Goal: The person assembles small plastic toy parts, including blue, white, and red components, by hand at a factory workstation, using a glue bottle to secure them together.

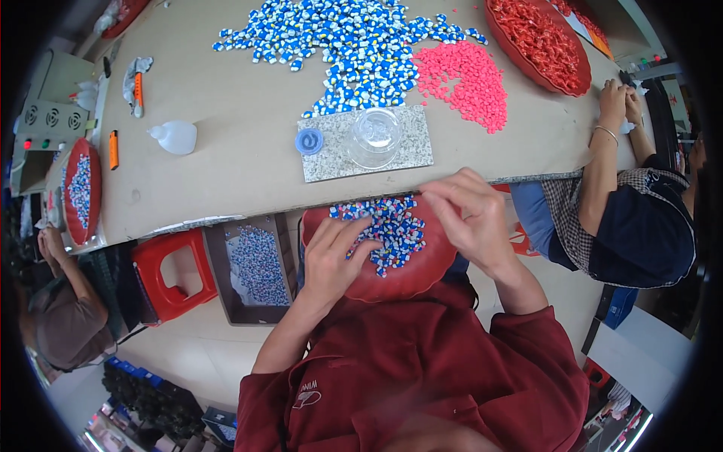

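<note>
A round red plate (392, 290) rests at my lap below the table edge, bearing many small blue, white and pink pieces (395, 237). Over its left side is my left hand (324, 256), thumb and forefinger apart beside the pieces. At the table's front edge, my right hand (474, 218) has thumb and forefinger pinched together; whatever is between them is too small to make out. In front of both hands, a speckled stone slab (410, 154) carries a clear round container (374, 135) and a small blue round dish (309, 141).
Blue-and-white pieces (369, 75) and pink pieces (486, 94) lie heaped on the table. A red tray (538, 45) holds red pieces. A white squeeze bottle (175, 138) and orange cutter (114, 150) lie left. A grey bin (256, 313) and red stool (199, 252) stand below; people sit both sides.
</note>
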`<state>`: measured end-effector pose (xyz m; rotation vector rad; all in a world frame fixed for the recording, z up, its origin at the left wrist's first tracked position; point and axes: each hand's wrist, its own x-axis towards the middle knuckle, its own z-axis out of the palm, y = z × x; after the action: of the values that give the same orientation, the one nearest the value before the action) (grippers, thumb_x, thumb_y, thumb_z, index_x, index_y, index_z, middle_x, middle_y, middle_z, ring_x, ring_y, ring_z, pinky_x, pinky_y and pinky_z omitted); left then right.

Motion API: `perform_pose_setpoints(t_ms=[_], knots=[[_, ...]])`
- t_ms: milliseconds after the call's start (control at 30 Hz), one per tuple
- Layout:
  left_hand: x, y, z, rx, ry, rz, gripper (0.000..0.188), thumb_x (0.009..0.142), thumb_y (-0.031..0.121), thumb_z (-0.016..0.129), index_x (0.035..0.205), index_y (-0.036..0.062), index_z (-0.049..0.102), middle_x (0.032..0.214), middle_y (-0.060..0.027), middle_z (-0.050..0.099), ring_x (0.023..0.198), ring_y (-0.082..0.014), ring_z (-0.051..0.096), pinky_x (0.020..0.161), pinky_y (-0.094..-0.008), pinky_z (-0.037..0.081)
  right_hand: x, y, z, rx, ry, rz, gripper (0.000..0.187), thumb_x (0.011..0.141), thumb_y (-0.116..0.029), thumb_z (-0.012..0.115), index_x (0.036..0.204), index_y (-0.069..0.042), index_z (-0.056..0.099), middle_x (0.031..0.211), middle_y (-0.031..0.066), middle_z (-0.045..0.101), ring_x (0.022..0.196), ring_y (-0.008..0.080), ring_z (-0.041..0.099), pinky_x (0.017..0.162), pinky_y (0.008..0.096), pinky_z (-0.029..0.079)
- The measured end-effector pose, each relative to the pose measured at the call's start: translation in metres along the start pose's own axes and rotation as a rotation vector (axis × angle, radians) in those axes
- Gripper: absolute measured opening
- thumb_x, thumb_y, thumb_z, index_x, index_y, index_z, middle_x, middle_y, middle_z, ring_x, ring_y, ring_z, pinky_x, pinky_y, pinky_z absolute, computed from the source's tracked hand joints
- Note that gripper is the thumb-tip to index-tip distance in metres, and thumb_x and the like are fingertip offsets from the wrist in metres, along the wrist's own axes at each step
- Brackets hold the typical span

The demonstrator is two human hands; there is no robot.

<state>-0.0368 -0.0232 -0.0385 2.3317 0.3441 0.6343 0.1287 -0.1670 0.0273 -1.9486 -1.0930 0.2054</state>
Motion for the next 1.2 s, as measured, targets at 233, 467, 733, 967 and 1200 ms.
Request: perform_pose_setpoints(t_ms=[233, 467, 733, 967, 1200], knots=[[0.037, -0.051, -0.072, 0.064, 0.709, -0.354, 0.021, 0.083, 0.003, 0.069, 0.102, 0.0010, 0.060, 0.098, -0.0068, 0.061, 0.084, -0.0184, 0.057, 0.071, -0.0301, 0.043, 0.017, 0.015, -0.010, -0.043, 0.155, 0.058, 0.009, 0.082, -0.001, 0.066, 0.090, 0.002, 0.070, 0.078, 0.0109, 0.066, 0.071, 0.0232, 0.059, 0.063, 0.0319, 0.046], [0.086, -0.135, -0.121, 0.018, 0.672, -0.478, 0.046, 0.084, 0.018, 0.073, 0.119, -0.0021, 0.051, 0.111, -0.0135, 0.060, 0.101, -0.0171, 0.058, 0.081, -0.0296, 0.044, 0.019, 0.019, -0.010, -0.052, 0.172, 0.028, 0.008, 0.083, -0.001, 0.066, 0.090, 0.002, 0.069, 0.078, 0.0111, 0.066, 0.072, 0.0222, 0.059, 0.065, 0.0309, 0.047], [0.086, -0.044, -0.100, -0.403, 0.377, -0.358, 0.038, 0.082, -0.003, 0.068, 0.118, -0.0032, 0.056, 0.106, -0.0110, 0.063, 0.100, -0.0183, 0.060, 0.093, -0.0309, 0.045, 0.019, 0.029, -0.018, -0.063, 0.219, 0.059, 0.009, 0.082, -0.002, 0.067, 0.090, 0.001, 0.070, 0.079, 0.0110, 0.067, 0.073, 0.0233, 0.061, 0.067, 0.0322, 0.048], [0.094, 0.002, -0.100, -0.231, 0.010, -0.081, 0.038, 0.081, -0.004, 0.070, 0.116, -0.0032, 0.057, 0.112, -0.0092, 0.058, 0.105, -0.0170, 0.057, 0.091, -0.0293, 0.044, 0.011, 0.033, -0.023, -0.041, 0.250, 0.071, 0.009, 0.083, -0.004, 0.066, 0.091, 0.001, 0.070, 0.079, 0.0113, 0.067, 0.075, 0.0237, 0.061, 0.067, 0.0327, 0.048], [0.115, 0.026, -0.098, -0.017, -0.054, 0.075, 0.034, 0.073, 0.000, 0.074, 0.106, 0.0034, 0.066, 0.103, -0.0116, 0.066, 0.097, -0.0238, 0.062, 0.084, -0.0329, 0.049, 0.007, 0.038, -0.027, -0.041, 0.289, 0.028, 0.009, 0.084, -0.002, 0.065, 0.091, 0.002, 0.070, 0.077, 0.0096, 0.066, 0.070, 0.0186, 0.058, 0.063, 0.0293, 0.045]])
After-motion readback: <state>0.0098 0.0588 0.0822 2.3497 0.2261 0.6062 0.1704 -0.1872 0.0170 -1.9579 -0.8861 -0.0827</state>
